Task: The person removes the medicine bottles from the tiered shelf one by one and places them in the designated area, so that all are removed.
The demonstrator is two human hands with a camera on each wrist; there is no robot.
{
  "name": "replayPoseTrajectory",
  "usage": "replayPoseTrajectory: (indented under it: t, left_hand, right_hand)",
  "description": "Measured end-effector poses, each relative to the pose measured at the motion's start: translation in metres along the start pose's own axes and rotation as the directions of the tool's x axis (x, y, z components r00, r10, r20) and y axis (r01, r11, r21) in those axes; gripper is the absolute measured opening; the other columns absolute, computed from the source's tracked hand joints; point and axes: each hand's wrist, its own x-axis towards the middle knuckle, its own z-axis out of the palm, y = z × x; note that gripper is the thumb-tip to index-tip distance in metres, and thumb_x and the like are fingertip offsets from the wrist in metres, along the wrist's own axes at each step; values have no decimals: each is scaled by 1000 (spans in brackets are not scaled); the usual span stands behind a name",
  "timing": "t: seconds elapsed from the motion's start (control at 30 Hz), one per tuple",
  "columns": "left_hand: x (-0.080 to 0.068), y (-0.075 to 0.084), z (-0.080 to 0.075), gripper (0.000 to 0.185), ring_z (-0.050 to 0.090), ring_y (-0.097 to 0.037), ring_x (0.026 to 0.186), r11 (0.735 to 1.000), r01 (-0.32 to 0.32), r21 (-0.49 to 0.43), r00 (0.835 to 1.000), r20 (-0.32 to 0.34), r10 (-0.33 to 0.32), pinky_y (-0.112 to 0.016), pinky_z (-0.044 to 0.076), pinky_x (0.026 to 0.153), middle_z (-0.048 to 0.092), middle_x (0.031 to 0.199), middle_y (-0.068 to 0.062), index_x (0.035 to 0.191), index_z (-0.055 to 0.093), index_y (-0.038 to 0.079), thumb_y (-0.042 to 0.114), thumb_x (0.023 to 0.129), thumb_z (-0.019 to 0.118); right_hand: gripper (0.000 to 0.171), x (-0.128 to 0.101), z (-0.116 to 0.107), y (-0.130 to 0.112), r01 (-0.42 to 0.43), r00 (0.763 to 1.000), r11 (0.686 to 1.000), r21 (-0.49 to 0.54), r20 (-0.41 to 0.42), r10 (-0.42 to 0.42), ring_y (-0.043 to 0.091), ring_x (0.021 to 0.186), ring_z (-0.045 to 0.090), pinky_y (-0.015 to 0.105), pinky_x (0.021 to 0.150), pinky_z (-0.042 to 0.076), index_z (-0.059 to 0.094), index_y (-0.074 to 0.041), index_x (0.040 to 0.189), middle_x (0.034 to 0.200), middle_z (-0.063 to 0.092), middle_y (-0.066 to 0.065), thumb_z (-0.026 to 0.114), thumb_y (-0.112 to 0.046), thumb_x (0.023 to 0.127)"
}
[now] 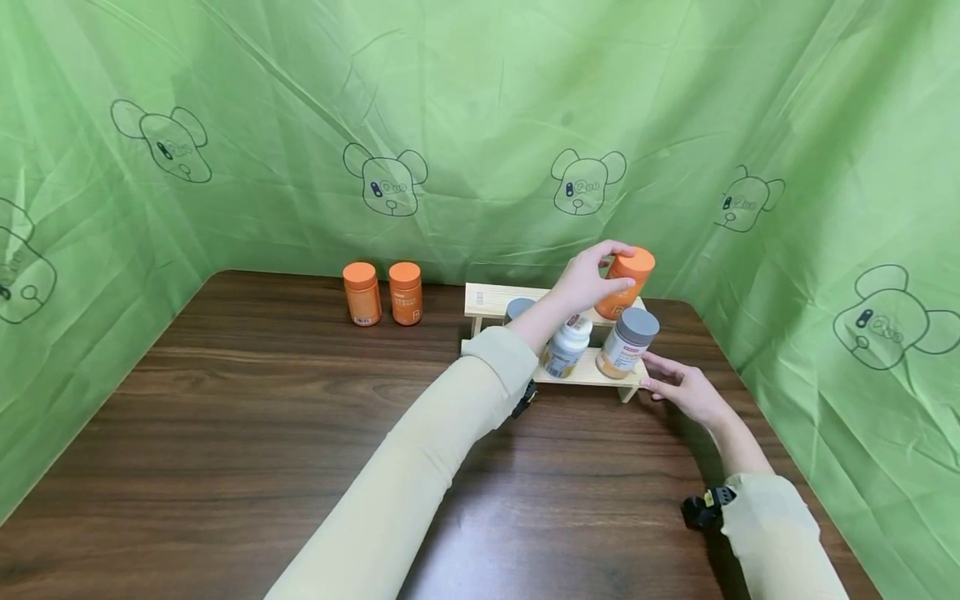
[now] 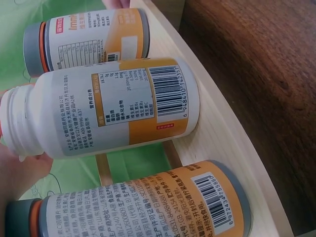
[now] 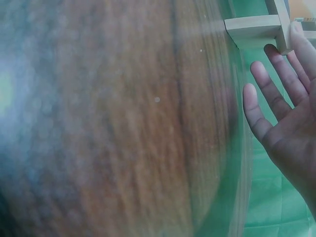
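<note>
Left hand (image 1: 588,279) grips orange bottle (image 1: 626,283) over my rack (image 1: 487,297) top; right hand (image 1: 686,390) flat, fingers straight, steadying rack end on desk (image 1: 262,417).

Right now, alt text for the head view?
A left hand grips an orange bottle above a wooden rack holding white and grey-capped bottles; the right hand touches the rack's front corner. Two orange bottles stand apart on the table.

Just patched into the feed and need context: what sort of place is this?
Probably a staged recording setup rather than a home or shop: a green printed cloth backdrop encloses a dark wooden table, with supplement bottles on a small wooden rack. The left hand holds an orange bottle there.
</note>
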Motion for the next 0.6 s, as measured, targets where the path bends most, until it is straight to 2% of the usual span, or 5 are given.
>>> replayPoseTrajectory:
  t: [0.2,0.6]
  left_hand:
    - [-2,-1,2,36,56,-15,113,999,-27,-29,999,-28,26,-25,47,92,58,128,8,116,60,22,19,83,73]
    - [-5,0,2,35,59,-12,104,999,-49,-1,997,-57,49,-20,48,86,60,125,7,114,60,22,18,82,73]
  right_hand:
    - [60,-1,1,0,-1,1000,1000,-2,0,1,-7,95,57,29,73,56,41,-4,142,138,45,25,63,-27,92]
    - [57,-1,0,-1,27,1000,999,20,-9,-27,-6,95,58,30,71,56,40,1,141,137,44,29,62,-21,92]
